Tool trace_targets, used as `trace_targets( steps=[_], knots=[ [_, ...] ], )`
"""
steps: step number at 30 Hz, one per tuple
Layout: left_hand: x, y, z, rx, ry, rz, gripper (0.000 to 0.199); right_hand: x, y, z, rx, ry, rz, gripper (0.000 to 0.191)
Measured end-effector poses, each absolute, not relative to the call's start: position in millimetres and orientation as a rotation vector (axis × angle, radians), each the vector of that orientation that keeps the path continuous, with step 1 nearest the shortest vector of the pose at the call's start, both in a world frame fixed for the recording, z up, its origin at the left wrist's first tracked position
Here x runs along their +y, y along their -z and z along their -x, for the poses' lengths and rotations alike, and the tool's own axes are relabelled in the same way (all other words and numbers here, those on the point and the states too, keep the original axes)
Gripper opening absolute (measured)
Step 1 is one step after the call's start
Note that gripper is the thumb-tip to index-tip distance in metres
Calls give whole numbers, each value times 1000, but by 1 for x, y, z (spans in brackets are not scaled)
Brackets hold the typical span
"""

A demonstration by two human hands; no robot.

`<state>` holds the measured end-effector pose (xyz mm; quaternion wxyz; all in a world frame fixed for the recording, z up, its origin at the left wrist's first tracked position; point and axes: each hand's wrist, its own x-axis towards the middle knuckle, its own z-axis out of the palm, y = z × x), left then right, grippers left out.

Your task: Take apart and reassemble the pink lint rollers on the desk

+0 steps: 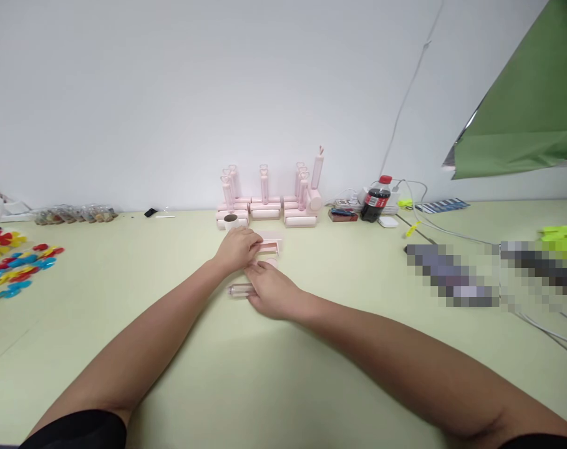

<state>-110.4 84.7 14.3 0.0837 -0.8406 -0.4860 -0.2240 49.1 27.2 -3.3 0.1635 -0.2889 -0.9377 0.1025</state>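
Observation:
My left hand is closed at the near end of a pink open-sided case, its fingers curled over the edge. My right hand lies just in front, fingers bent together close to the left fingertips; what they pinch is hidden. A small rounded pink piece shows just above the right fingers. Under the right hand a clear pinkish handle tube lies on the table, partly covered. Behind the left hand stands a white roll with a dark core.
Several pink lint-roller-like units with upright handles stand by the wall. Right of them are a small box, a cola bottle and cables. Colourful plastic pieces lie at left, pixelated items at right.

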Motion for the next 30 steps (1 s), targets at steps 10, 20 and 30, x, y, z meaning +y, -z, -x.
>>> trace_targets(
  steps=[10, 20, 30],
  knots=[
    [79, -10, 103, -1542, 503, 2605, 16, 26, 4, -53, -2727, -322, 731, 23],
    [76, -17, 110, -1647, 771, 2757, 31, 35, 7, -54, -2669, -372, 665, 27],
    [71, -43, 139, -1769, 624, 2738, 37, 38, 10, -55, -2707, -350, 755, 41]
  ],
)
